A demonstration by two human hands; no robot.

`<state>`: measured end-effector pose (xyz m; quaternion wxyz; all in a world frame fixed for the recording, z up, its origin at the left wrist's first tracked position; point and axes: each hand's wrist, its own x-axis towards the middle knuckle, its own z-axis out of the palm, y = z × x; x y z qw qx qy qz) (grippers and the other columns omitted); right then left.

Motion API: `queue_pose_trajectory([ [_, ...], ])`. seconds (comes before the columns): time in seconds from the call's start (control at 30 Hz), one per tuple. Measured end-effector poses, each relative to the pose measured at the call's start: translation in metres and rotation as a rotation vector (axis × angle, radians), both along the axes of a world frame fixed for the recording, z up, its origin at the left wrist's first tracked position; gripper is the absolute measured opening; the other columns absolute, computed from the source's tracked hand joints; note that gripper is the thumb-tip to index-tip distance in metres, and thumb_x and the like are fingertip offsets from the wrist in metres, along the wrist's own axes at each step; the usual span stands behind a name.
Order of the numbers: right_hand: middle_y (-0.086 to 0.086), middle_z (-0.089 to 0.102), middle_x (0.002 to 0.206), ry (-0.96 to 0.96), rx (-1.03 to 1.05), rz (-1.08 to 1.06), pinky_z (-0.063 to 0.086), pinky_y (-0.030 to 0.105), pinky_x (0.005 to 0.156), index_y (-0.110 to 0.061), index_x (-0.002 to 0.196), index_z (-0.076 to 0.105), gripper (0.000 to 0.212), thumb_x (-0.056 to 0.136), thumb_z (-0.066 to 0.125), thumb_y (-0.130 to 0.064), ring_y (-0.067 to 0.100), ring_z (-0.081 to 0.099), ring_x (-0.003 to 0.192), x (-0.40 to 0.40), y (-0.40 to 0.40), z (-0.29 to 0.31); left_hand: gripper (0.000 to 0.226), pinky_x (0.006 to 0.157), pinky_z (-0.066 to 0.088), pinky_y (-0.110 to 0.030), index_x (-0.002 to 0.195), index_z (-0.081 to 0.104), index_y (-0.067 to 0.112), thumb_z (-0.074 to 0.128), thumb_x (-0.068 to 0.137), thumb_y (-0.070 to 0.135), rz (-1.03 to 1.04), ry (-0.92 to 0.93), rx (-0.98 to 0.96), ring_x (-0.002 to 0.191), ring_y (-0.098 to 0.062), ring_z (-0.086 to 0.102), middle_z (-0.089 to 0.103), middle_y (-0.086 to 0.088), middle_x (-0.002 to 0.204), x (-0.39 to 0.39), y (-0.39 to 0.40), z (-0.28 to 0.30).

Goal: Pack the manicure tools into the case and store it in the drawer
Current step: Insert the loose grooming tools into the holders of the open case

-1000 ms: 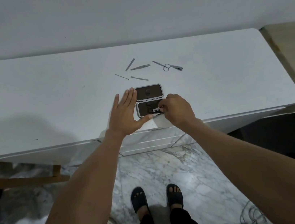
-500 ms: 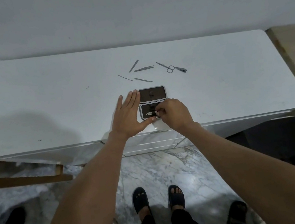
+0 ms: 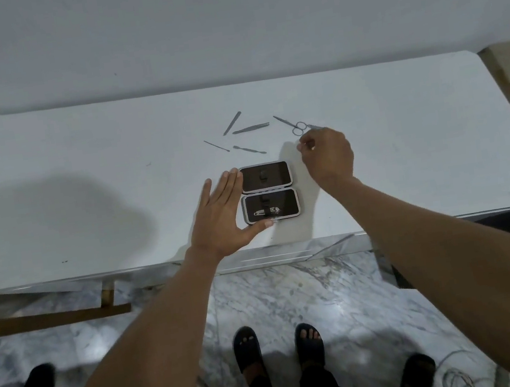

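- The case [image 3: 268, 191] lies open near the desk's [image 3: 83, 191] front edge, dark inside, clippers [image 3: 267, 212] in its near half.
- Left hand [image 3: 222, 217] flat, open, against its left side.
- Right hand [image 3: 326, 153], fingers pinched, empty, beside the scissors [image 3: 295, 124].

Metal scissors [image 3: 295, 124], glossy white tabletop [image 3: 84, 197]

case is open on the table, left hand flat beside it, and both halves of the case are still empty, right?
Not quite: the head view shows a nail clipper already in the near half of the case. The left hand does lie flat beside the open case.
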<state>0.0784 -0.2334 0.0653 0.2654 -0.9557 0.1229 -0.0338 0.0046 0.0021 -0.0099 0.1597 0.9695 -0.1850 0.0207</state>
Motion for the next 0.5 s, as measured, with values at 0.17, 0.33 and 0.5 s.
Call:
queue_pose_trajectory([
  [0.17, 0.009, 0.072, 0.104, 0.0, -0.042, -0.034, 0.056, 0.039, 0.08, -0.017, 0.109, 0.073, 0.022, 0.093, 0.059, -0.021, 0.032, 0.066, 0.098, 0.032, -0.003, -0.014, 0.113, 0.131, 0.01, -0.049, 0.162, 0.025, 0.006, 0.04, 0.086, 0.088, 0.003, -0.015, -0.016, 0.16, -0.018, 0.016, 0.024, -0.007, 0.171, 0.001, 0.0, -0.001],
  [0.33, 0.01, 0.07, 0.105, 0.013, -0.094, -0.071, 0.052, 0.036, 0.074, -0.016, 0.109, 0.073, 0.022, 0.094, 0.059, -0.021, 0.032, 0.063, 0.101, 0.053, 0.005, -0.022, 0.113, 0.131, 0.01, -0.049, 0.163, 0.024, 0.006, 0.044, 0.086, 0.087, 0.007, -0.007, -0.011, 0.16, -0.018, 0.016, 0.023, -0.006, 0.171, 0.003, 0.0, -0.001],
  [0.5, 0.011, 0.069, 0.099, 0.052, -0.167, -0.127, 0.05, 0.035, 0.068, -0.014, 0.102, 0.074, 0.019, 0.093, 0.058, -0.014, 0.031, 0.06, 0.102, 0.062, 0.01, -0.027, 0.114, 0.131, 0.012, -0.05, 0.163, 0.024, 0.006, 0.042, 0.085, 0.088, 0.015, -0.007, 0.004, 0.16, -0.018, 0.016, 0.023, -0.006, 0.171, 0.003, -0.001, 0.001],
])
